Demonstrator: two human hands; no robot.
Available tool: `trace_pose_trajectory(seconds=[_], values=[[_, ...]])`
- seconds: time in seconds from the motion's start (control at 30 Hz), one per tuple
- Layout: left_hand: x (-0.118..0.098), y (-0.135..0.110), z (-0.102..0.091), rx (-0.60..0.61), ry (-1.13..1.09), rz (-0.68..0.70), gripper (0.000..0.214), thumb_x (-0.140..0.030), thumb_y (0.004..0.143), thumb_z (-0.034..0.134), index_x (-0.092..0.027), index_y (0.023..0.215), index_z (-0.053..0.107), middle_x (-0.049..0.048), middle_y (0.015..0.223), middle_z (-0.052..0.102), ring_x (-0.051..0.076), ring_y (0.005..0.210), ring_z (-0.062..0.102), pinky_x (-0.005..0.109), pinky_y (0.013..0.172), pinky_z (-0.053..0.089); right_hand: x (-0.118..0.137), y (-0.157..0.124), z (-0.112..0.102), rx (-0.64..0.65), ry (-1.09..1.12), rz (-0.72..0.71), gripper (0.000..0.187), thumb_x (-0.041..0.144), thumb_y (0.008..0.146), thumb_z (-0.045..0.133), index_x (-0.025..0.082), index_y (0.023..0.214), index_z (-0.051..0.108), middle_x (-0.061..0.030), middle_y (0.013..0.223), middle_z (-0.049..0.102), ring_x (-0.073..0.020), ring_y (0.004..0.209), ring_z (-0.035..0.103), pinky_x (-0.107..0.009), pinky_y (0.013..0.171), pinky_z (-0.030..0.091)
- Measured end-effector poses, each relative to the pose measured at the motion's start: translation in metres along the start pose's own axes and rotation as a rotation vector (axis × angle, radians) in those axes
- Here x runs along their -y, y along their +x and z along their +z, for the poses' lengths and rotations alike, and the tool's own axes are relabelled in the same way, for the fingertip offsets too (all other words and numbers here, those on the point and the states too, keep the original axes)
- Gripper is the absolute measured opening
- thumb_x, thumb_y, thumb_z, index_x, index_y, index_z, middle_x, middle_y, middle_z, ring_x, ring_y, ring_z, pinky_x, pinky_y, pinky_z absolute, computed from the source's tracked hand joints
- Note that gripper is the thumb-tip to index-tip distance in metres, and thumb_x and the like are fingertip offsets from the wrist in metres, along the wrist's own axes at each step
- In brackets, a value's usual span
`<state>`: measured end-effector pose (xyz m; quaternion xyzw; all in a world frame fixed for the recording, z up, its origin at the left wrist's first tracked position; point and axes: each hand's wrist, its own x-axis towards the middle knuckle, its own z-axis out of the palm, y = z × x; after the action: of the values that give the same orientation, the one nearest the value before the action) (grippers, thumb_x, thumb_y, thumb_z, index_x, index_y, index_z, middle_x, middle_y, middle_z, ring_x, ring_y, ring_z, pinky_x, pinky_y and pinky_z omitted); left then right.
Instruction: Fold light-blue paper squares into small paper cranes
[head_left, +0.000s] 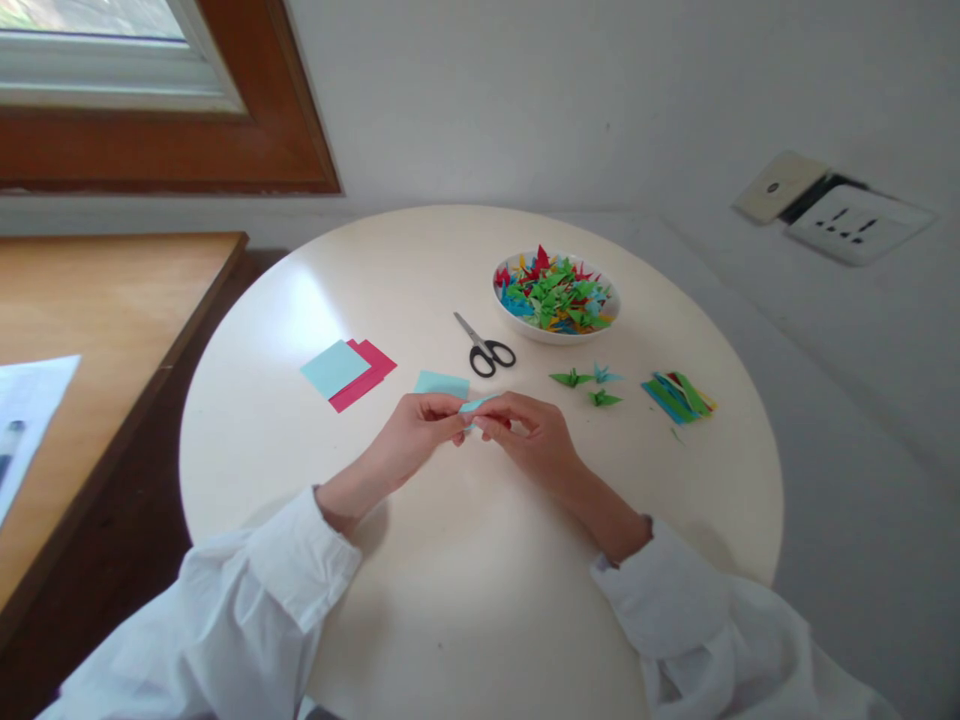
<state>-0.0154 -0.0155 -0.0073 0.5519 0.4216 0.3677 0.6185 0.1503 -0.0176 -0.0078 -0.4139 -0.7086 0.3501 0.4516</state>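
Between my two hands is a small folded piece of light-blue paper [474,406], held just above the round table [420,620]. My left hand [420,435] pinches its left side, and my right hand [532,435] pinches its right side with thumb and fingers; part of the paper is hidden by the fingers. A flat light-blue sheet [442,384] lies on the table just behind my hands. Beyond it rest scissors [484,346] with black handles, blades pointing away to the left.
Light-blue squares [334,367] overlap pink sheets [375,370] on the left. A white bowl [555,337] holds many coloured paper cranes. Several green and blue cranes [572,378] sit before it, near a pile of coloured paper strips [679,398]. A wooden desk [112,290] stands at left.
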Motion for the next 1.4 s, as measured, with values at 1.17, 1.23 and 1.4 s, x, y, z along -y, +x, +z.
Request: trace_pose_trajectory(seconds=[1.17,1.23,1.4], values=[[-0.009,-0.003,0.011,-0.18,0.038,0.13,0.036,-0.037,0.069,0.069,-0.013,0.094,0.062,0.0005,0.059,0.062,0.012,0.056,0.058,0.021,0.052,0.042,-0.003,0.003,0.013,-0.128,0.492,0.28,0.034,0.024,0.066,0.066,0.024,0.087,0.038,0.0078,0.061,0.06,-0.0106,0.058,0.06,-0.025,0.058,0.049],[-0.009,-0.003,0.011,-0.178,0.038,0.136,0.035,-0.036,0.069,0.069,-0.013,0.095,0.061,0.0,0.059,0.062,0.011,0.055,0.058,0.02,0.051,0.041,-0.003,0.002,0.014,-0.118,0.508,0.292,0.035,0.025,0.066,0.066,0.024,0.087,0.039,0.0073,0.062,0.061,-0.0106,0.057,0.06,-0.025,0.059,0.049],[-0.008,-0.003,0.01,-0.175,0.003,0.119,0.035,-0.034,0.069,0.07,-0.014,0.095,0.057,0.0002,0.061,0.064,0.014,0.06,0.062,0.023,0.058,0.046,-0.006,0.003,0.011,-0.108,0.48,0.297,0.032,0.029,0.068,0.065,0.023,0.089,0.042,0.0068,0.061,0.059,-0.0108,0.057,0.06,-0.025,0.057,0.048]])
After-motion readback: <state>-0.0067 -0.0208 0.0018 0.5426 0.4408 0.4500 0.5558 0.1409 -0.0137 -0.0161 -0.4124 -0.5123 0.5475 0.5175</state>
